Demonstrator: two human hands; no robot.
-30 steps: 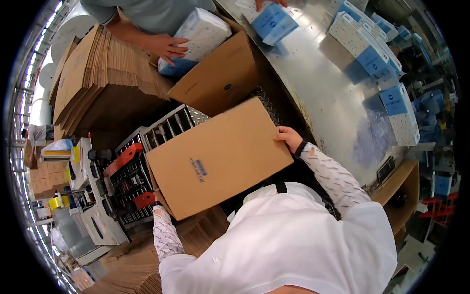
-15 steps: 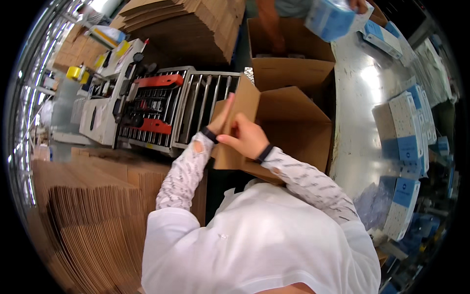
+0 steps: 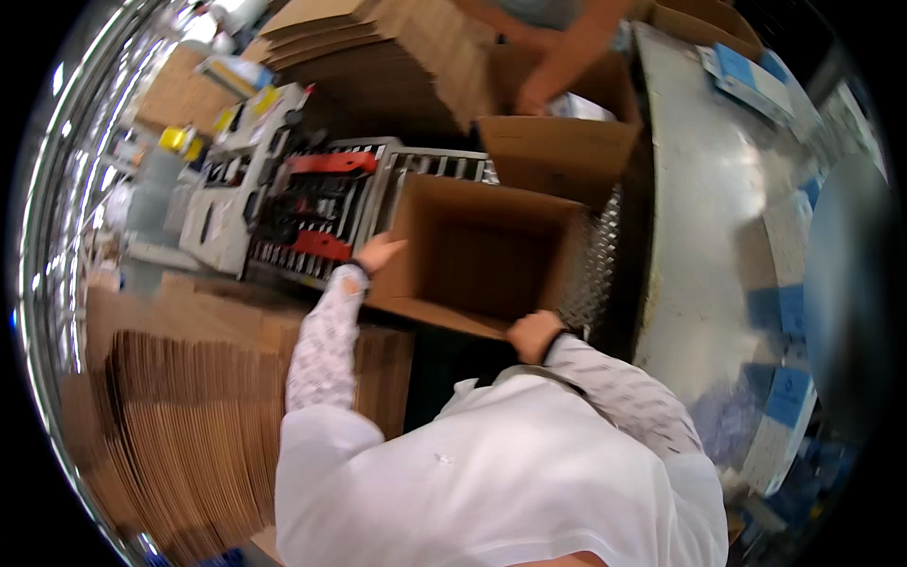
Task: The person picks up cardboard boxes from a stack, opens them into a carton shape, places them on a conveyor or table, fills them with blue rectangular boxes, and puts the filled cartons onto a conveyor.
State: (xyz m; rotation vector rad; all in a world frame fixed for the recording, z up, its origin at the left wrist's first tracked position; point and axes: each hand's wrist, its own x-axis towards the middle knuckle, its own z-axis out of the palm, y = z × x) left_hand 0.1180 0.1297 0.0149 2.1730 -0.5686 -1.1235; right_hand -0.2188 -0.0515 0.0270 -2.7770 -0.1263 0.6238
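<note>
An open cardboard box (image 3: 496,210) is in front of me, its inside bare and dark, its near side facing my body. With closed fingers my right hand (image 3: 536,336) grips the near rim by the right corner. Against the box's left side, my left hand (image 3: 382,252) holds the cardboard edge, its fingers partly blurred. Just beyond stands a second cardboard box (image 3: 562,146) with a white package (image 3: 579,108) inside. Another person's hand (image 3: 537,94) reaches into that one.
Left lies a roller conveyor with a machine bearing red guides (image 3: 326,165). Stacked flat cartons (image 3: 189,435) fill the near left, more (image 3: 378,57) the far side. A metal table (image 3: 694,189) on the right carries blue-and-white boxes (image 3: 779,425). Textured metal plate (image 3: 602,265) shows beside my box.
My hands have parted from the raised flap. The box has shifted left toward the rollers, uncovering the metal plate. The other person's blue-and-white package has left the table side; both their arms reach down.
</note>
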